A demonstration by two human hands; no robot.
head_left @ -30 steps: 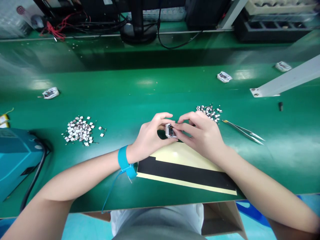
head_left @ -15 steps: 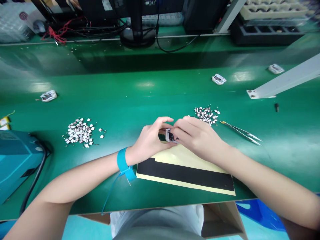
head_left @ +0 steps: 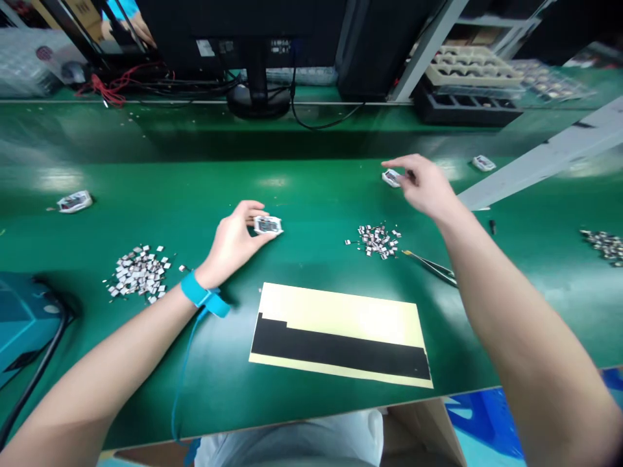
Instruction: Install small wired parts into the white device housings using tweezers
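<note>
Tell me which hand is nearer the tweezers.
Right. The right hand is just beyond the tweezers, its forearm covering one end; the left hand, holding a small module, is far off to their left.

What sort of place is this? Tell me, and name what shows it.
Probably an electronics assembly bench: a green mat, a blue corded wrist strap, heaps of tiny metal parts, tweezers, and a small module pinched in the left hand.

Green bench — modules, chip piles, tweezers, sheet.
</note>
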